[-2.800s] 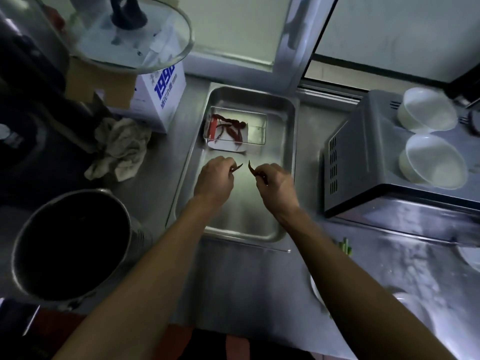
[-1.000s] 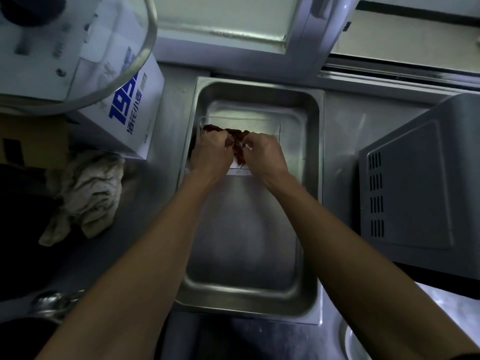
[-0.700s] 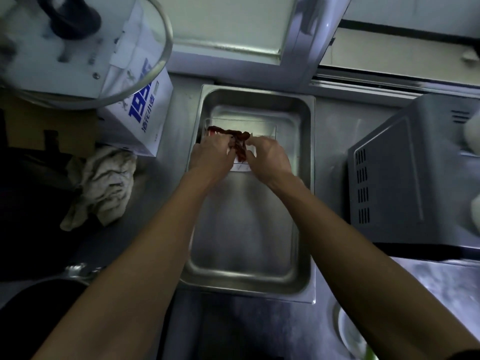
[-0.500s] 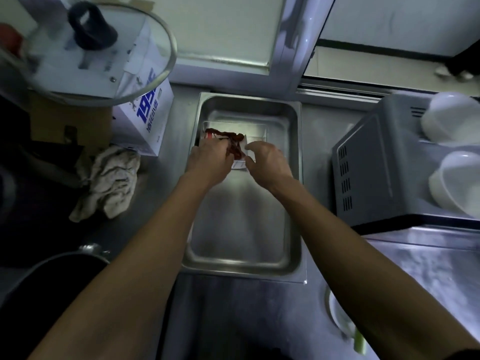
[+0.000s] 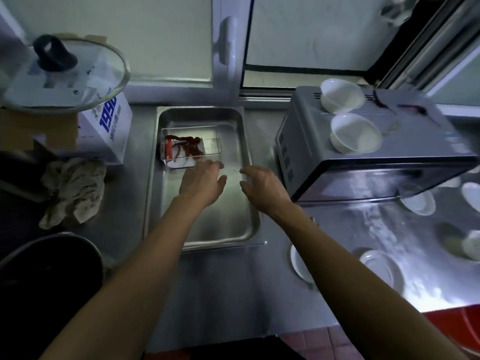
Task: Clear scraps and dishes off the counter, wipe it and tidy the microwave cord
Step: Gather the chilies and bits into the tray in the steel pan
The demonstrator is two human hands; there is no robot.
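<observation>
Both hands, left hand [image 5: 201, 178] & right hand [image 5: 261, 185], are wide, holding nothing. Grab the small clear plastic box [image 5: 191, 145] w/ red chili bits by its sides; lift it flat from the big steel tray [image 5: 249, 203].

A glass lid [image 5: 65, 74] with a black knob [image 5: 55, 53] sat at far left above a white box [image 5: 107, 131] with blue print, a dark pot [image 5: 49, 271] stood at lower left, and a window frame [image 5: 228, 45] rose behind.
</observation>
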